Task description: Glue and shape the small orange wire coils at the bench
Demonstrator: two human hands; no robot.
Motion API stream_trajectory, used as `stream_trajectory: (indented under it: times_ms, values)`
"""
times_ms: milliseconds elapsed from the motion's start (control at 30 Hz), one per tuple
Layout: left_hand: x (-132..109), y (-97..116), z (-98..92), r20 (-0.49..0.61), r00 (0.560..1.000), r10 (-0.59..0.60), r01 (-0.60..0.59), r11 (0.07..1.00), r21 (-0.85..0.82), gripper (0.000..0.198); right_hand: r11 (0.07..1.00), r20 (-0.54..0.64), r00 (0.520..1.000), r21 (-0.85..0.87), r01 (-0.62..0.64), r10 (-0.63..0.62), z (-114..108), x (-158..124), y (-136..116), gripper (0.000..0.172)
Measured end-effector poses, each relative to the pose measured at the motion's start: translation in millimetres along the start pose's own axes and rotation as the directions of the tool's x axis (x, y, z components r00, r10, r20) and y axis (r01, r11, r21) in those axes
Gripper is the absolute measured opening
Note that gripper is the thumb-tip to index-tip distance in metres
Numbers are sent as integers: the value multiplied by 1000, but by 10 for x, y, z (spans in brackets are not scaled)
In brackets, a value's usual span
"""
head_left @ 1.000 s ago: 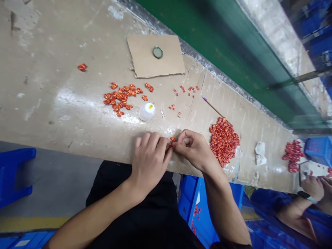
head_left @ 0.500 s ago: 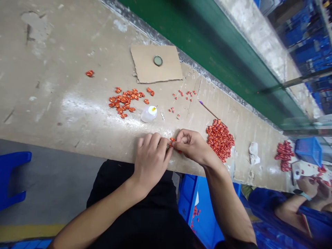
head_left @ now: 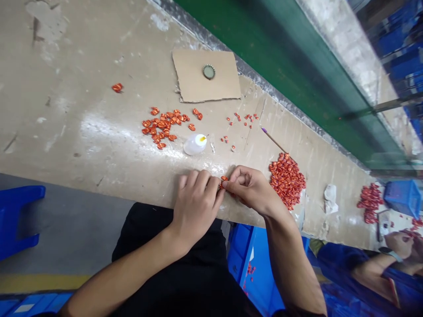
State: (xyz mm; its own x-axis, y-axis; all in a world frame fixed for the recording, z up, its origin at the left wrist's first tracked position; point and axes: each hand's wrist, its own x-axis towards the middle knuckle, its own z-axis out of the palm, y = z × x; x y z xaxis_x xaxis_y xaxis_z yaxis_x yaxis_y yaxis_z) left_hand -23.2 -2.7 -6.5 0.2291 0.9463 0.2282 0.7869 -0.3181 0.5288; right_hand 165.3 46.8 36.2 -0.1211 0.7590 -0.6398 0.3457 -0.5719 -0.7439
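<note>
At the table's near edge, my left hand (head_left: pixel 198 202) rests with its fingers bent, its fingertips and thumb closed on a small orange-red piece (head_left: pixel 224 178). Facing it, my right hand (head_left: pixel 250 189) pinches the same piece between thumb and index finger, its other fingers curled. The fingers cover most of the piece. Beyond my left hand stands a white squeeze bottle (head_left: pixel 194 144) with a yellow-based thin tip. A loose group of glossy orange-red pieces (head_left: pixel 161 125) lies to its left. Right of my right hand is a dense heap of small red pieces (head_left: pixel 287 180).
A bottle cap (head_left: pixel 209 71) sits on a cardboard sheet (head_left: pixel 188 86) at the back. Tiny red bits (head_left: pixel 247 118) and a purple-tipped stick (head_left: pixel 274 140) lie nearby. Farther right are crumpled white paper (head_left: pixel 330 199), a blue bin (head_left: pixel 401 197) and a co-worker's hands (head_left: pixel 399 244).
The view has shifted slightly, so the things on the table appear a little farther right. Both my hands stay together on the small piece, with hardly any change in grip.
</note>
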Motion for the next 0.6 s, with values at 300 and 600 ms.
stream_trajectory:
  times_ms: [300, 600]
  values:
    - [18, 1, 19, -39, 999, 17, -17, 1000, 5, 14, 999, 7, 1000, -26, -28, 29, -7, -15, -53, 54]
    - [-7, -17, 14, -22, 1000, 18, -19, 999, -26, 13, 995, -43, 996, -57, -79, 77, -34, -82, 0, 50]
